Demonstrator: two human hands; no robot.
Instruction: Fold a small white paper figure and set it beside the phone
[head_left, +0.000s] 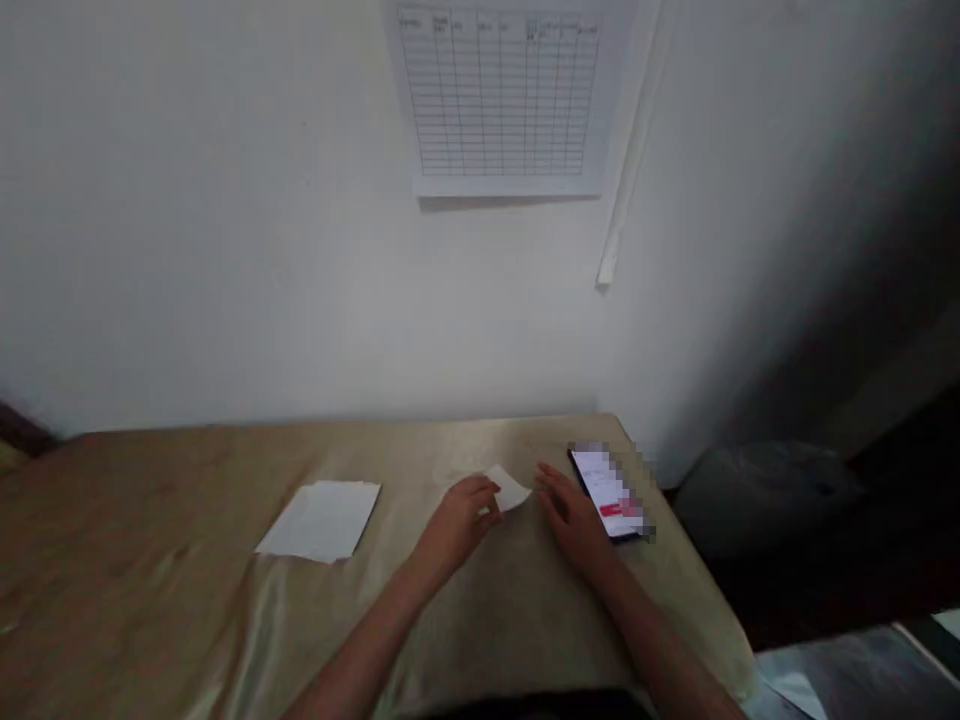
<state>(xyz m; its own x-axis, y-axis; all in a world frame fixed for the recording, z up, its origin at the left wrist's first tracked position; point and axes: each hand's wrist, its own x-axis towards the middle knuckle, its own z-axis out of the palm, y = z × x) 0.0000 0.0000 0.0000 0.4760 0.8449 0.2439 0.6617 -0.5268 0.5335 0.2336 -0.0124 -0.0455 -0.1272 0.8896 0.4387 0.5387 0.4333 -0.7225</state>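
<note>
A small piece of white paper (511, 488) is pinched between the thumb and fingers of my left hand (459, 520), just above the cloth-covered table. Close to the paper's right edge, my right hand (576, 522) has its fingers stretched out with nothing in them. Beside that hand lies a phone (600, 485) with a lit screen, partly blurred by pixels. To the left of my left hand, a stack of white paper sheets (321, 520) rests flat on the cloth.
A shiny beige cloth (510, 610) covers the table, with folds at the left. The table's back edge meets a white wall (225, 250). A printed table sheet (501, 100) hangs there, next to a white strip (626, 180). A pale bag (757, 495) stands beyond the right edge.
</note>
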